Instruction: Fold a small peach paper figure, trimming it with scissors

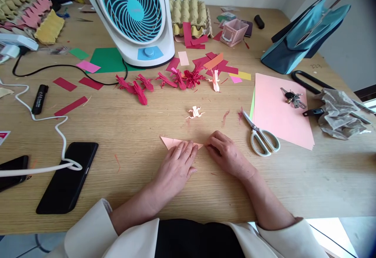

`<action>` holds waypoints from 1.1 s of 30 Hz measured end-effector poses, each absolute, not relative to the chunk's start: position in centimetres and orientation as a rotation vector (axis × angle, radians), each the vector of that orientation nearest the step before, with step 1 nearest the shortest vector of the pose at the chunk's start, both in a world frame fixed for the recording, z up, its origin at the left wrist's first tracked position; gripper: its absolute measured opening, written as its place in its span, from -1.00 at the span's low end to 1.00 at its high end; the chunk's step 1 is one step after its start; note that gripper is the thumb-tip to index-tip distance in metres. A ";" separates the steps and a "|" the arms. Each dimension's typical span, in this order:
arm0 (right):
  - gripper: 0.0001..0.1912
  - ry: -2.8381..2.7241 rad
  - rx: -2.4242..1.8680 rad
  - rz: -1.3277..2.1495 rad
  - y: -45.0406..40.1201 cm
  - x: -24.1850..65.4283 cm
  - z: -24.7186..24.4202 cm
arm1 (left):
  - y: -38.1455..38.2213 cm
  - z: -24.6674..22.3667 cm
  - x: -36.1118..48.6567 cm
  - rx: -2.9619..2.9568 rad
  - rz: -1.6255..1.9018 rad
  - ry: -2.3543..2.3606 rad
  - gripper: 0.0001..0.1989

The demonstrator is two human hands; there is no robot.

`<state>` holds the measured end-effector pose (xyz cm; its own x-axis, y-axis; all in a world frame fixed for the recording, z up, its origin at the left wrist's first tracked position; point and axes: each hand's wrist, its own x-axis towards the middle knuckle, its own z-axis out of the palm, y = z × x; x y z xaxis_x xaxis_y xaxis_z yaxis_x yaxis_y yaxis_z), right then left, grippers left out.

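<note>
While flat left hand (174,168) pins paper (170,142) | curled right hand (225,153) at corner, grip unclear | scissors (256,129) apart

Left hand (174,170) flat on pink paper triangle (169,142), right hand (223,150) right at its tip! Small folded paper figure (195,112) just beyond, scissors (261,134) lying off right.

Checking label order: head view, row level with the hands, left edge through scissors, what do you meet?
Cropped black phone → larger black rectangular phone → folded pale-pink paper triangle → right hand → white-handled metal scissors.
</note>
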<state>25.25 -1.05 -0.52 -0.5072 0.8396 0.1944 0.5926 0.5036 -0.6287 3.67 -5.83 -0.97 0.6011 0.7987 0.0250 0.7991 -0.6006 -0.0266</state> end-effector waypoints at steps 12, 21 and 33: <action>-0.74 -2.258 -1.134 0.726 -0.9 25.8 -0.5 | -5.5 -0.1 3.7 -2.816 -0.014 -1.424 -0.38; -0.78 -2.234 -1.167 0.721 -0.9 25.5 -0.7 | -5.5 -0.4 3.6 -2.800 0.003 -1.453 -0.37; -0.80 -2.225 -1.173 0.701 -0.8 25.3 -0.8 | -5.2 0.2 3.8 -2.812 -0.002 -1.442 -0.38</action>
<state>25.32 -0.83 -0.78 -0.4869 0.8487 0.2064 0.5773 0.4900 -0.6531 3.85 -5.18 0.18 0.5837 0.8119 -0.0075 0.8119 -0.5835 0.0167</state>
